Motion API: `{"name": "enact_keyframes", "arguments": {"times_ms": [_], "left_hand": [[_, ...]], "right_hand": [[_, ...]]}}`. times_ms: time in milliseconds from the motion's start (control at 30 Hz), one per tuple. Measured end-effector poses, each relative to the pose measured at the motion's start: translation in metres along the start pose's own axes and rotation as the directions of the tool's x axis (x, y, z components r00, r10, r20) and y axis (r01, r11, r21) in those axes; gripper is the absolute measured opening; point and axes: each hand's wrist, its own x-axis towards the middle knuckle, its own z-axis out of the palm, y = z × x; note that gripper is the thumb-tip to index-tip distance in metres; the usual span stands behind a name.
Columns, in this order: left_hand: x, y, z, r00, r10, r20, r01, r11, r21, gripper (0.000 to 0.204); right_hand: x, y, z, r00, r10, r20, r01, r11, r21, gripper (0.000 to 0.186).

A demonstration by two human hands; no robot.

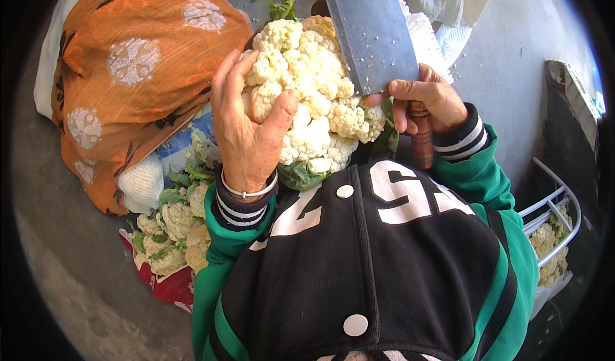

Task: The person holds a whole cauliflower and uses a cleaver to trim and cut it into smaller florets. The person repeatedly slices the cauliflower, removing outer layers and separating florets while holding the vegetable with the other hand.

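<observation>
Way over left, an orange cloth (138, 60) is draped, smaller cauliflowers (178, 221) heaped below. Then, by the spread fingers of the left hand (246, 130), one big cauliflower (314, 82) is grasped, right in front of the jacket (359, 252). Beside that, a wide knife (373, 31) is held, wooden handle (421, 144) clenched in the fingers of the right hand (432, 98). Far right, more cauliflower (548, 246) is stashed by a white rack (569, 187).

Black jacket (410, 252), green sleeves (480, 180), white snaps (355, 325); black-and-white striped cuffs (462, 138); thin silvery bangle (244, 194).
</observation>
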Motion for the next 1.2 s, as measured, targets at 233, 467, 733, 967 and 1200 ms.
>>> {"name": "enact_keyframes", "arguments": {"times_ms": [233, 467, 733, 967, 1200], "left_hand": [[0.000, 0.002, 0.003, 1.000, -0.003, -0.015, 0.003, 1.000, -0.005, 0.061], [0.000, 0.005, 0.005, 0.999, 0.034, -0.030, -0.033, 0.998, 0.054, 0.058], [-0.001, 0.006, 0.006, 0.998, 0.047, -0.040, -0.043, 0.995, 0.094, 0.057], [-0.002, 0.007, 0.008, 0.999, 0.006, -0.048, -0.004, 0.999, 0.039, 0.055], [-0.003, 0.005, 0.011, 0.996, 0.046, -0.072, -0.040, 0.996, 0.084, 0.055]], "right_hand": [[0.000, 0.000, 0.005, 1.000, 0.026, -0.015, -0.026, 0.999, -0.033, 0.014], [-0.003, 0.000, 0.013, 0.999, 0.020, -0.032, -0.022, 0.998, -0.055, 0.015], [-0.002, 0.002, 0.019, 0.999, 0.007, -0.037, -0.010, 0.996, -0.092, 0.016], [-0.008, 0.005, 0.033, 0.993, -0.052, -0.106, 0.042, 0.994, -0.099, 0.018], [-0.009, 0.007, 0.037, 0.989, -0.069, -0.127, 0.053, 0.991, -0.125, 0.020]]}}
